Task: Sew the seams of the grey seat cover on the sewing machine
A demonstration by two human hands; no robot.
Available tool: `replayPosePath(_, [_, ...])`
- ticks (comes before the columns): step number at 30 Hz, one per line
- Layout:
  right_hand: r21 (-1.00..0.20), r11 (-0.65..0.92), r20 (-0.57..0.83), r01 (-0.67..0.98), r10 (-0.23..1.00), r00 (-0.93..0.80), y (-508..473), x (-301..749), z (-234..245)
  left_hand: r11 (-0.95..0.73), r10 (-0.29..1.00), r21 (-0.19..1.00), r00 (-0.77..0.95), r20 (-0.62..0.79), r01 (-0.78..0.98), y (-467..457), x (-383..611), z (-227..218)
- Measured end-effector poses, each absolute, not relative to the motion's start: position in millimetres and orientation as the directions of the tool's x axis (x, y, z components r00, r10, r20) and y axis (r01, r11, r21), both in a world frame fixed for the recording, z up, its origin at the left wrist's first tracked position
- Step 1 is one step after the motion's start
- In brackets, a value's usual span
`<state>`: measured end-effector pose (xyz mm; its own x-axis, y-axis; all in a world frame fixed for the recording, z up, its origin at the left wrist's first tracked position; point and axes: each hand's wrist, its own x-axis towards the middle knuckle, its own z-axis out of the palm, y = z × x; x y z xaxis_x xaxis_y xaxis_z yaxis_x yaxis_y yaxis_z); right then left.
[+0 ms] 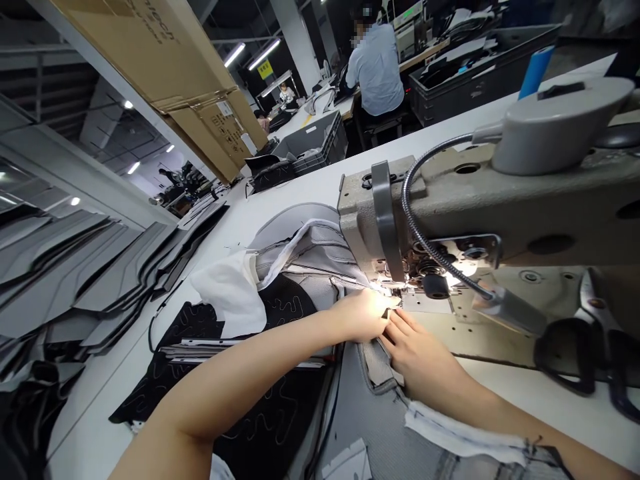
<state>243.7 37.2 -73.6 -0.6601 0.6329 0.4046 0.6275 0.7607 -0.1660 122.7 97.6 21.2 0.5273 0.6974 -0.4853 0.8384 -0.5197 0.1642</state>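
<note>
A grey sewn fabric cover (345, 407) with white edging lies under the head of an industrial sewing machine (450, 200). My left hand (364, 315) is closed on its layered edge, right beside the lit needle area. Touching it from the right, my right hand (417, 350) grips the same edge, its fingers pointing forward and close together. A small dark bit of material shows between the fingertips. White cloth (237, 287) and black stitched panels (290, 393) lie left of and under my left forearm. The needle tip is hidden by glare and my fingers.
Black-handled scissors (593, 333) lie on the machine bed at right. Stacked grey panels (85, 267) line the left side. A cardboard box (165, 60), a grey crate (320, 143) and a dark bin (465, 93) stand behind. A seated person (377, 70) is farther back.
</note>
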Motion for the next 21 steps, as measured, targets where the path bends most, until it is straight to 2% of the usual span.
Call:
replayPosePath(8, [-0.237,0.757,0.344,0.609,0.652,-0.676,35.8,245.7,-72.3,-0.571,0.712,0.142,0.574,-0.405,0.809,93.9,118.5,11.2])
replayPosePath(16, [-0.304,0.748,0.272,0.590,0.662,-0.699,36.4,246.9,-69.0,-0.803,0.556,-0.017,0.739,-0.380,0.596,91.5,115.9,6.7])
replayPosePath(18, [-0.318,0.748,0.247,0.583,0.659,-0.710,37.1,247.1,-68.6,-0.803,0.557,-0.004,0.748,-0.360,0.596,90.9,113.7,3.5])
replayPosePath(21, [-0.329,0.748,0.229,0.576,0.655,-0.720,37.3,247.2,-70.2,-0.701,0.658,0.100,0.694,-0.291,0.706,88.2,110.1,-0.3])
